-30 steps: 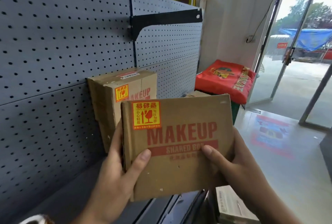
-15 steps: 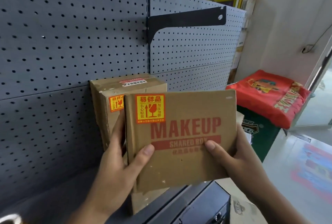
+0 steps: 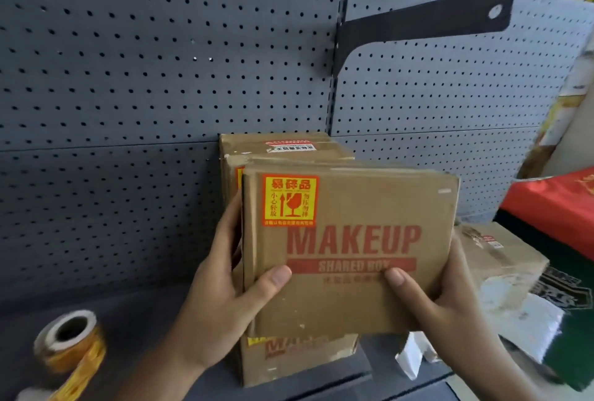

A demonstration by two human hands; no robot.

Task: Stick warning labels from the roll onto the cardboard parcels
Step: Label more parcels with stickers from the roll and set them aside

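Head view, nearest first. Lower left: roll of labels lying on shelf, well apart from both hands, loose yellow tail trailing toward the front edge.

Centre: left hand wrapped round the left edge of the held parcel, thumb pressed flat on the front, fingers hidden behind. Same for right hand at the lower right corner: thumb on front, fingers out of sight behind. Parcel upright, print toward camera, lifted clear of shelf. One warning label already on its upper left corner, flat as far as visible.

Directly below: second parcel standing near the shelf's front lip; touching the held one or not, cannot tell. Behind: third parcel against pegboard, sliver of orange on its front, probably a label. Further right, past the shelf end: fourth parcel, blurred, no warning label discernible. Black bracket above.

Risks, judged:
- Slip from a hold with only the thumbs in front, on smooth cardboard.
- Topple off the front lip on setting down off-centre over the second parcel.
- Left forearm snagging the roll's tail, dragging it off the shelf.
- Fourth parcel skipped for want of a clear look.
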